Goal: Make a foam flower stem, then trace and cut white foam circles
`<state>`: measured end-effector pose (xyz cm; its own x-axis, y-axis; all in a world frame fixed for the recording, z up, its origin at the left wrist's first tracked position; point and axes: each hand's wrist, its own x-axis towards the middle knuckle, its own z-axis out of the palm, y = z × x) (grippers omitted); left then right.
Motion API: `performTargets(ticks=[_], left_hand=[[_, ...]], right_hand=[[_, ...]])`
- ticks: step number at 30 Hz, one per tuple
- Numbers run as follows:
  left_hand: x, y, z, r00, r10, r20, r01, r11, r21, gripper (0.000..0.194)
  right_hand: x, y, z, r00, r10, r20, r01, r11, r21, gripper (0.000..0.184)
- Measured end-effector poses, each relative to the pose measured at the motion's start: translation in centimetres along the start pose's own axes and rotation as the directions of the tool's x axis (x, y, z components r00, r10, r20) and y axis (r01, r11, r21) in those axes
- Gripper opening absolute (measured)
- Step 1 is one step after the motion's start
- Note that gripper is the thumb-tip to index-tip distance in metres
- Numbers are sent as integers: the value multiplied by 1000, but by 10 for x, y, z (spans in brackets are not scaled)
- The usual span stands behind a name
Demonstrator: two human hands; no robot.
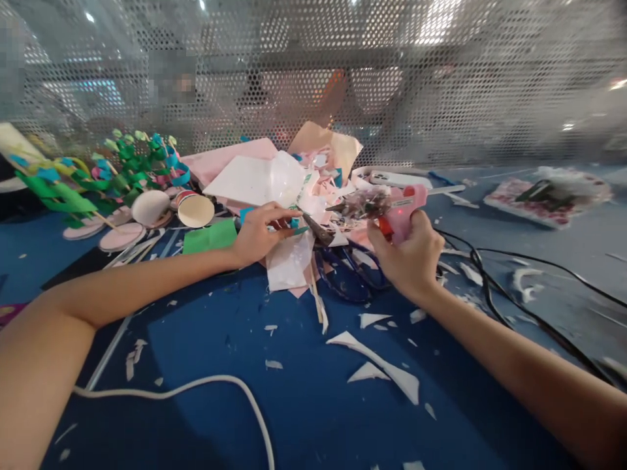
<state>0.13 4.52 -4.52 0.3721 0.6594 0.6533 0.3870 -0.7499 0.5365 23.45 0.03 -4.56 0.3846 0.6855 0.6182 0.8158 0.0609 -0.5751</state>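
Observation:
My right hand is closed round a pink hot glue gun, its nozzle pointing left over a heap of paper. My left hand pinches a thin stick with bits of teal and red paper on it, held over the same heap. The glue gun's tip sits a short way right of that stick. A dark scissors lies on the blue table just below and between my hands.
Pink, white and tan paper sheets pile up behind my hands. Green and blue paper flowers on sticks and paper cups stand at left. Black cables run right, a white cord lies near. A perforated metal screen closes the back.

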Motion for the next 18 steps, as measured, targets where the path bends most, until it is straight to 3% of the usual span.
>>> performTargets(ticks=[8, 11, 15, 18], left_hand=[[-1, -1, 1, 999, 29, 29, -27, 999, -42, 38], [-2, -2, 1, 998, 54, 38, -51, 995, -85, 34], [-1, -2, 1, 999, -12, 51, 26, 960, -280, 20], [-1, 0, 2, 992, -95, 81, 122, 879, -461, 17]], right_hand=[[-1, 5, 3, 998, -49, -31, 49, 999, 4, 39], [-1, 3, 2, 999, -47, -20, 47, 999, -4, 39], [0, 1, 2, 998, -58, -33, 58, 998, -4, 38], [0, 1, 2, 996, -80, -50, 80, 997, -9, 37]])
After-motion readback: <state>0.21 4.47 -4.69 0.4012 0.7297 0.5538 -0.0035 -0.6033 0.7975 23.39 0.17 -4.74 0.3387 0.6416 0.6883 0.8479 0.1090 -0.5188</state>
